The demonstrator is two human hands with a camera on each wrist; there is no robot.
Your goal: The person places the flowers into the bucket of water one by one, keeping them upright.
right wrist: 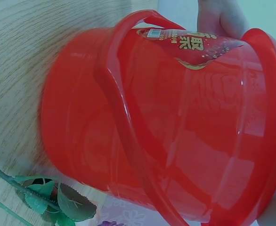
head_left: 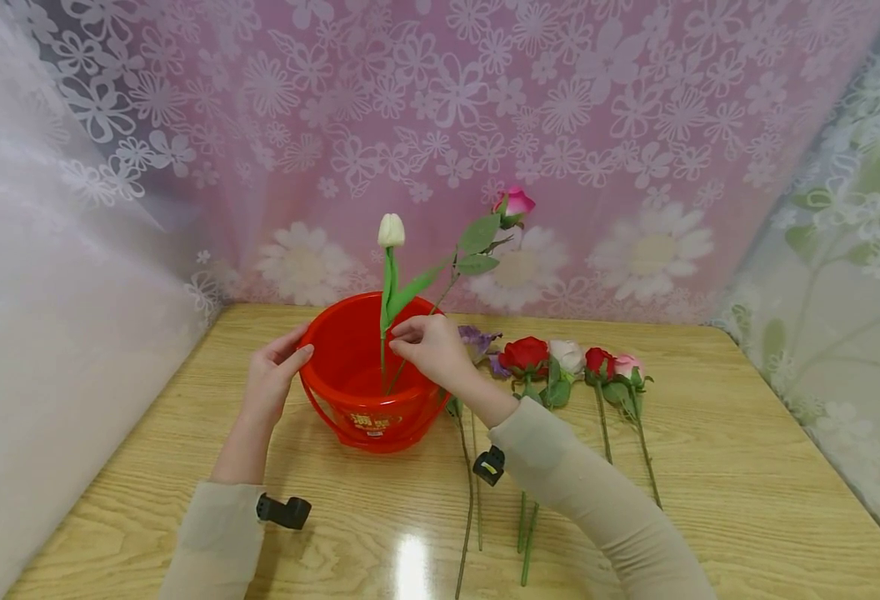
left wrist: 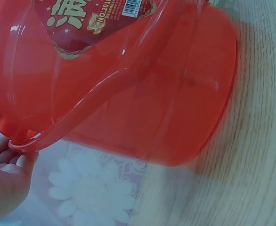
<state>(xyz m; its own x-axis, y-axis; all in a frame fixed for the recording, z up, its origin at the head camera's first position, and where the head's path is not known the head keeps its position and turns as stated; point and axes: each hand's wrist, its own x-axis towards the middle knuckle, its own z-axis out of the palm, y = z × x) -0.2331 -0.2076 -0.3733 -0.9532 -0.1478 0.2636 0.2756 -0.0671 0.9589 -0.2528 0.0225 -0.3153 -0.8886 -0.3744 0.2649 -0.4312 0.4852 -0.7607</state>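
One red bucket (left wrist: 175, 101), label (left wrist: 88, 28) "NO:201…"

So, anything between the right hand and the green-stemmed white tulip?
Nothing visible: the right hand is at the white tulip, fingertips beside its stem. In the head view, the stem of the bright pink rose passes behind that hand.

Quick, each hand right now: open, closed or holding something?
Left hand: closed, holding the red bucket by its rim.
Right hand: fingers bent beside the white tulip; whether they grip its stem can't be told.
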